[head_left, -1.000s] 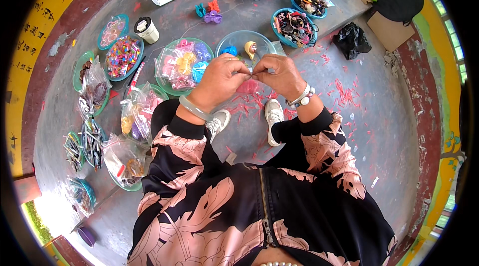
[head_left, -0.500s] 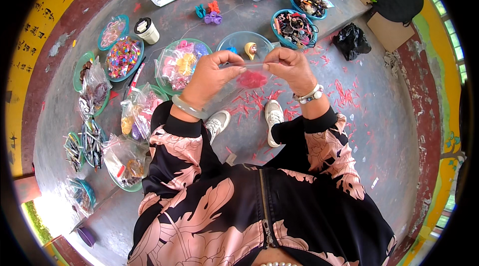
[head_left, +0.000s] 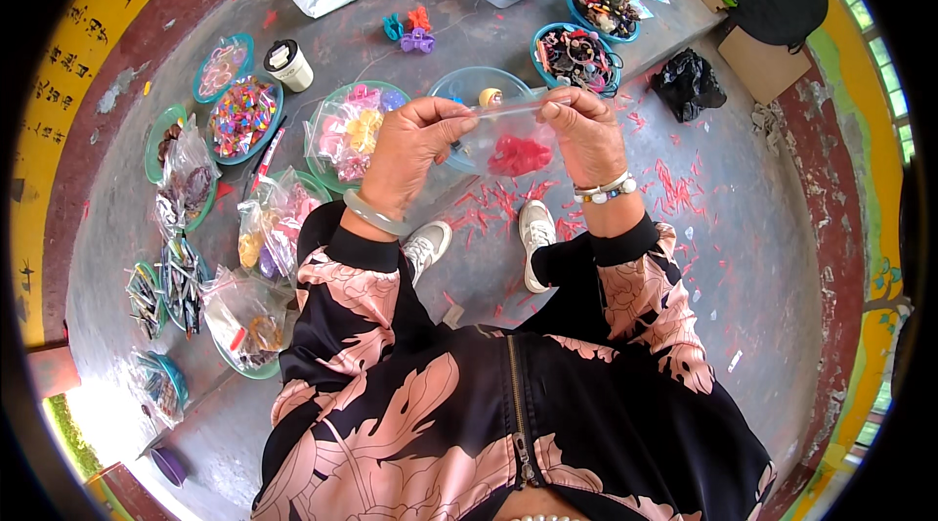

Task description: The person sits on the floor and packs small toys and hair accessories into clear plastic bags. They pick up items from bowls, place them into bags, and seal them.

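Between my hands hangs a small clear plastic bag [head_left: 473, 148] with a pink-red thing [head_left: 520, 155] inside, whose kind I cannot make out. My left hand [head_left: 418, 145] pinches the bag's top edge at its left end. At the other end, my right hand [head_left: 588, 138] grips the same edge between thumb and fingers. Behind the bag stands a clear blue-tinted bowl [head_left: 459, 71], holding a yellow figure-like piece [head_left: 490, 97] and something blue, both partly covered by the bag and my hand.
Left of my hands are bowls of bagged hair accessories [head_left: 357, 125], colourful small pieces [head_left: 242, 115] and a lidded cup [head_left: 289, 65]. Claw clips [head_left: 417, 40] lie farther off, near baskets of hair ties [head_left: 576, 57]. Red scraps [head_left: 674, 187] litter the floor; a black bag [head_left: 688, 83] sits right.
The bag has shifted a little right, and its pink-red content shows more fully. My right hand has moved slightly up and now covers less of the bag.
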Demonstrator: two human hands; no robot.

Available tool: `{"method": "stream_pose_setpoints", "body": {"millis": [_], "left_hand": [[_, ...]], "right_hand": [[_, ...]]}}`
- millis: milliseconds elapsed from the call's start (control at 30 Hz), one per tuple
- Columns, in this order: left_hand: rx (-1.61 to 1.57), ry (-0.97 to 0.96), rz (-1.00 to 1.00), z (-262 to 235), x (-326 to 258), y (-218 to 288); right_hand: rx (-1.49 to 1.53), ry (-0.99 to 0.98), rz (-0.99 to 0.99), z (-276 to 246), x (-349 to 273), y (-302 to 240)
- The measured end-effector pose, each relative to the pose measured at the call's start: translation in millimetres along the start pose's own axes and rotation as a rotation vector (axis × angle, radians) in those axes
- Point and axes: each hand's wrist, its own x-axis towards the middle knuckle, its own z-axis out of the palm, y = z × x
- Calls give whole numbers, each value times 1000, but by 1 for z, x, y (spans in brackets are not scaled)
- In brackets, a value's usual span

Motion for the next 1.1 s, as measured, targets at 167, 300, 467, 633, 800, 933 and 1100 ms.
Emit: {"method": "stream_pose_setpoints", "body": {"millis": [167,300,467,633,800,933,1100], "left_hand": [[72,56,42,1,0,-1],[126,66,63,3,-3,6],[224,49,136,2,-5,10],[264,47,181,1,-5,7],[229,13,138,-3,-2,7],[684,41,521,0,5,7],[967,-56,688,7,9,-9]], "right_hand": [[0,27,-1,2,1,-1],[-17,25,-14,2,0,-1],[19,57,-34,0,0,3],[57,83,-22,3,0,4],[-1,23,-58,0,3,2],[-196,7,-56,0,3,1],[-468,-41,-29,3,0,13]]}}
